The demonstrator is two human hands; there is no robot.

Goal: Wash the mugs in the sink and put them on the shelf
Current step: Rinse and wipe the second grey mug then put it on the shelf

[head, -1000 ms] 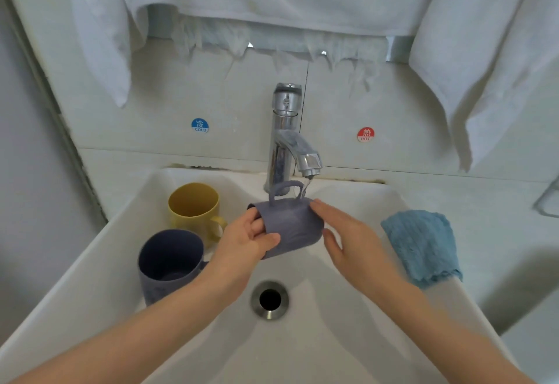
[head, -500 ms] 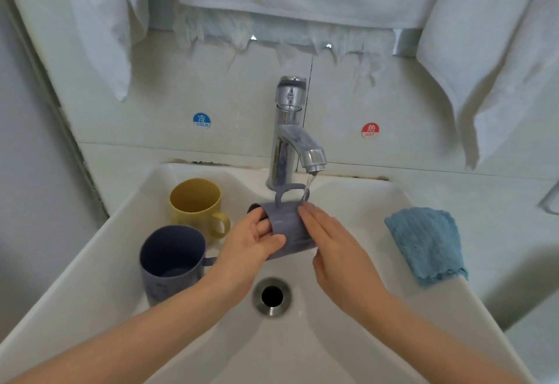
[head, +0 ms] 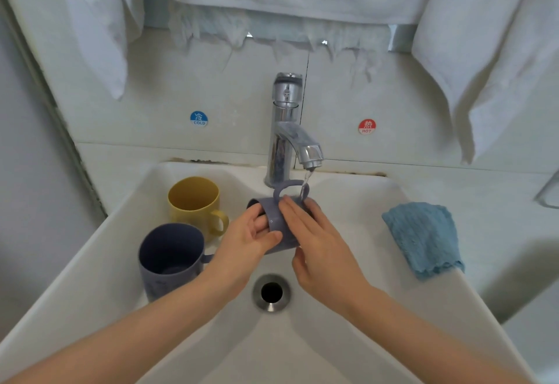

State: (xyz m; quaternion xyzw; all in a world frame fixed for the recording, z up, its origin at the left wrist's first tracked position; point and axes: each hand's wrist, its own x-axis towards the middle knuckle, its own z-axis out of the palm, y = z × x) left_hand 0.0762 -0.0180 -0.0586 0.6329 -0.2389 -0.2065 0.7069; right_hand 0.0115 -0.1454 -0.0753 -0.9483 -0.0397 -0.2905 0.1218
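Left hand (head: 251,238) curls round the open end of a grey mug (head: 273,221), held sideways, handle up. Right hand (head: 323,250) lays flat fingers across its wet side. Both are over the sink (head: 363,338), under the tap (head: 286,129) and its thin stream. A blue mug (head: 169,259) and a yellow mug (head: 193,202) stand at the left. The grey mug is probably light, stiff and slippery; its handle offers the surest hold.

Home bathroom; white basin (head: 106,250); chrome tap (head: 286,129); hanging white towels (head: 484,50)
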